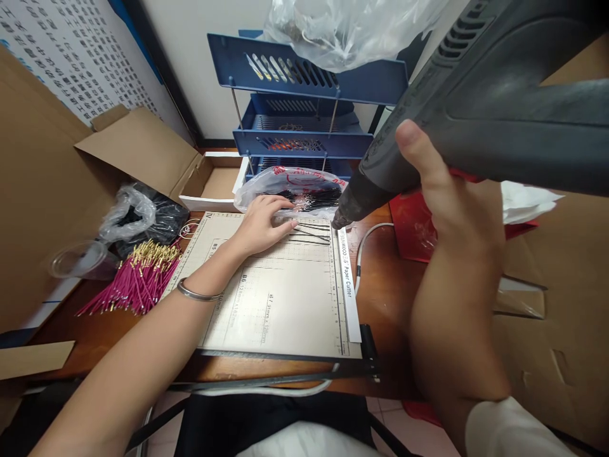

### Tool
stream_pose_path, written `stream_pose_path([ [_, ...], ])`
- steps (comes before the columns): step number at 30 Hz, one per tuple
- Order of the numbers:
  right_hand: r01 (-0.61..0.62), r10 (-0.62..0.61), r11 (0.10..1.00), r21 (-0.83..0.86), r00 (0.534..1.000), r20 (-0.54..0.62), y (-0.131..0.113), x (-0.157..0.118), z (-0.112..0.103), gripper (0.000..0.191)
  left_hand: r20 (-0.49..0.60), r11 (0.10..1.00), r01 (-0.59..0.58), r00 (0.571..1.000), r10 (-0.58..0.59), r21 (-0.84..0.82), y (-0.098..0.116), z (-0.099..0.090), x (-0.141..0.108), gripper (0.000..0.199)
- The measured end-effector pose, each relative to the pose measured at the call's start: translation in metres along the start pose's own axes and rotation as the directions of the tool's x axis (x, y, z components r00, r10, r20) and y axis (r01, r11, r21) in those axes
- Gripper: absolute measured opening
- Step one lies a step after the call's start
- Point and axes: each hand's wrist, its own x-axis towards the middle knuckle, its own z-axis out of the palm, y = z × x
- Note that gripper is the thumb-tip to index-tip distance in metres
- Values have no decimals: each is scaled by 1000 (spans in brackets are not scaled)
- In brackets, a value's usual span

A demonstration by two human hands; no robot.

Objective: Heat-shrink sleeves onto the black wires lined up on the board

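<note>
My right hand (pixel 454 197) grips a dark grey heat gun (pixel 442 108), thumb along its body. The nozzle tip points down at the right side of a cream paper cutter board (pixel 285 304), close to the ends of several thin black wires (pixel 311 233). Those wires lie side by side across the board's top. My left hand (pixel 266 223), wearing a bangle on the wrist, rests on the board at the wires' left ends, fingers and thumb apart. Just behind it sits a clear plastic bag (pixel 295 181) with more black wires inside.
Magenta wires with gold ends (pixel 137 279) are heaped at left, near a clear plastic cup (pixel 80 260). An opened cardboard box (pixel 190 200) and blue stacked trays (pixel 304 143) stand behind. A white cable (pixel 364 254) and red bag (pixel 412 231) lie right of the board.
</note>
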Motion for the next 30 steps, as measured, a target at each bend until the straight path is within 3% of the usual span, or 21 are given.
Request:
stream_pose_path([
  [5,-12,12,1000,-4,995,-95,3,-1,1,50,39,999,6,999,-8,39,0,3,1,45],
  [11,-14,14,1000,9,995,-94,4,0,2,55,83,999,-33,996,30,38,3,0,0,44],
  [20,-14,14,1000,4,999,-41,1,1,0,53,332,987,-153,935,127,54,17,-5,-5,47],
  [24,-17,19,999,33,999,-45,1,1,1,53,337,984,-172,930,147,45,16,-6,-4,42],
  [30,9,-8,1000,5,997,-76,1,1,5,49,326,989,-138,939,112,57,17,-5,-4,55],
])
